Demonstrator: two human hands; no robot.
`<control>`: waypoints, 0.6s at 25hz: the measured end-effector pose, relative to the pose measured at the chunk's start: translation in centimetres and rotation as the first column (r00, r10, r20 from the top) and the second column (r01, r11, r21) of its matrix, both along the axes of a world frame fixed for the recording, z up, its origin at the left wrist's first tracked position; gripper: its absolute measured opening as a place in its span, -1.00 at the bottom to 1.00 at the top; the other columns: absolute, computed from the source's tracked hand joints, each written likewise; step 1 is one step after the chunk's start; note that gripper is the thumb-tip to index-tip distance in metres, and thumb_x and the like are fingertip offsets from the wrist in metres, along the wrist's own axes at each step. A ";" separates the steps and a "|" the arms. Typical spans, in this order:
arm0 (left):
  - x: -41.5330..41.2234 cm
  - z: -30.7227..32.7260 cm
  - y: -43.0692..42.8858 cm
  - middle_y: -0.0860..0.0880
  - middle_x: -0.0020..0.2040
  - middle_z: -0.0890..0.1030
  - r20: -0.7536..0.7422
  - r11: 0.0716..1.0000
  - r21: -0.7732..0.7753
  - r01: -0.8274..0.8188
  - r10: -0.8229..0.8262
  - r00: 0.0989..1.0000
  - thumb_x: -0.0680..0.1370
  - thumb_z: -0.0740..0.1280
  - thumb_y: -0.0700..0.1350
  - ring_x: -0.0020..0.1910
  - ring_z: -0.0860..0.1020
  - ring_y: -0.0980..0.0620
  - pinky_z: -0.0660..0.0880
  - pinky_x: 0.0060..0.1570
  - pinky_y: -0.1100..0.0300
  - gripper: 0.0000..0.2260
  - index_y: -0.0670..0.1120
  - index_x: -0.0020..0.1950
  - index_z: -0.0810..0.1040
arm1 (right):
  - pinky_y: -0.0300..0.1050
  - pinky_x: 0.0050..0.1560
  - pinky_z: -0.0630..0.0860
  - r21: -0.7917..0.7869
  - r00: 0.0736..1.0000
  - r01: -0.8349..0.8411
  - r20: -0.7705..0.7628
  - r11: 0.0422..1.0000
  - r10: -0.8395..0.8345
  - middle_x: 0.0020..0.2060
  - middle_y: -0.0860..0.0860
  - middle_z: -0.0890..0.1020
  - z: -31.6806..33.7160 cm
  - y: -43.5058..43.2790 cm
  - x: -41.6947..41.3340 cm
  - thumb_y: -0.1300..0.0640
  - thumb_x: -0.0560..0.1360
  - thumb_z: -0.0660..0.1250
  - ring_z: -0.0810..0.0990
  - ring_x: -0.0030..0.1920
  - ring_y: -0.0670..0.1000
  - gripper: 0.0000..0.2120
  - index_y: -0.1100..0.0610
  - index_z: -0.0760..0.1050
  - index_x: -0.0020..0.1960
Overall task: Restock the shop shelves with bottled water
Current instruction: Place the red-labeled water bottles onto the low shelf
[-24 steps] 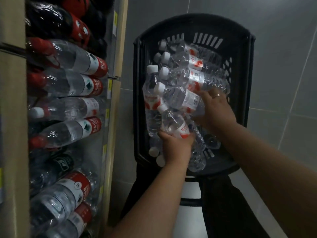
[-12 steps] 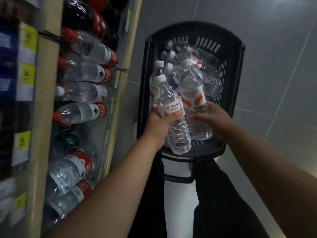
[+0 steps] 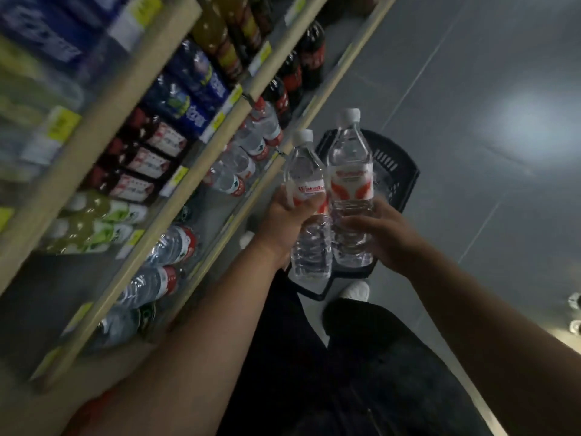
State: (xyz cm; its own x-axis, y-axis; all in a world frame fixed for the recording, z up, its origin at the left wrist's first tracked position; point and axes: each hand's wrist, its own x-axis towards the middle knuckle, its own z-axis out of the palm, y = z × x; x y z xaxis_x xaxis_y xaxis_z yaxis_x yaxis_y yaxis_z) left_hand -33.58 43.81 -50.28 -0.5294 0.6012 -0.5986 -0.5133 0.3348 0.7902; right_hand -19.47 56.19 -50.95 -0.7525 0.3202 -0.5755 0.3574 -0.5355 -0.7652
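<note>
My left hand [image 3: 287,220] grips a clear water bottle [image 3: 306,184] with a white cap and red-and-white label. A second, taller-looking bottle of the same kind [image 3: 350,171] is held upright by my right hand [image 3: 382,236]. Both bottles stand side by side, touching, above the black plastic basket [image 3: 397,171] on the floor. The wooden shelves [image 3: 220,143] run along the left, with rows of red-labelled water bottles [image 3: 251,143] lying on the lower tiers.
Upper shelves hold dark cola bottles [image 3: 292,73], blue-labelled bottles [image 3: 191,92] and green drinks [image 3: 94,221]. Yellow price tags line the shelf edges. My dark trousers and a white shoe [image 3: 355,292] are below. Grey tiled floor spreads to the right.
Both hands have lifted their bottles out of the basket and higher up. The view has swung and tilted, so more shelf tiers show on the left and the basket looks smaller and farther.
</note>
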 end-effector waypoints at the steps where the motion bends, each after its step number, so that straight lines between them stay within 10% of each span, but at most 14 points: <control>1: 0.4 2.3 -1.1 -0.15 -0.01 0.68 -0.010 0.998 0.017 -0.052 0.053 0.999 0.35 0.54 0.02 0.03 0.64 -0.19 0.55 0.13 -0.18 -0.61 -0.10 0.09 0.60 | 0.29 0.20 0.50 0.017 0.999 -0.044 -0.013 0.999 0.044 0.03 0.21 0.64 2.2 -0.8 0.0 0.24 0.33 0.44 0.62 0.09 0.27 -0.51 0.25 0.45 0.24; 10: 1.2 14.2 -14.6 -0.24 0.08 0.64 -0.030 0.943 0.082 -0.322 0.325 0.945 0.32 0.52 0.17 0.09 0.62 -0.24 0.50 0.18 -0.23 -0.40 -0.15 0.21 0.51 | 0.20 -0.02 0.63 0.250 0.954 -0.272 -0.054 0.929 0.294 0.07 0.18 0.62 13.2 -12.1 -2.2 0.06 0.29 0.52 0.66 0.03 0.18 -0.35 0.16 0.35 0.29; 15: 1.6 15.4 -25.7 -0.09 -0.28 0.58 0.113 0.849 0.054 -0.526 0.518 0.848 0.55 0.29 0.05 -0.25 0.57 -0.08 0.48 -0.13 0.10 -0.75 -0.08 -0.25 0.47 | 0.09 0.09 0.60 0.325 0.926 -0.339 -0.052 0.883 0.374 0.12 0.03 0.61 14.5 -21.9 -3.7 -0.22 0.30 0.51 0.63 0.10 0.05 -0.36 -0.02 0.39 0.26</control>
State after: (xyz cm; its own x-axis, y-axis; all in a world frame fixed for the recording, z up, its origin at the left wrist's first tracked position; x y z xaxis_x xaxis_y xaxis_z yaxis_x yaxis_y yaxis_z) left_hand -31.99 18.08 -34.87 -0.7242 0.2988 -0.6215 -0.6651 -0.0649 0.7439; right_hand -23.20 34.29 -36.47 -0.9014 0.1643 -0.4006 0.3843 -0.1224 -0.9150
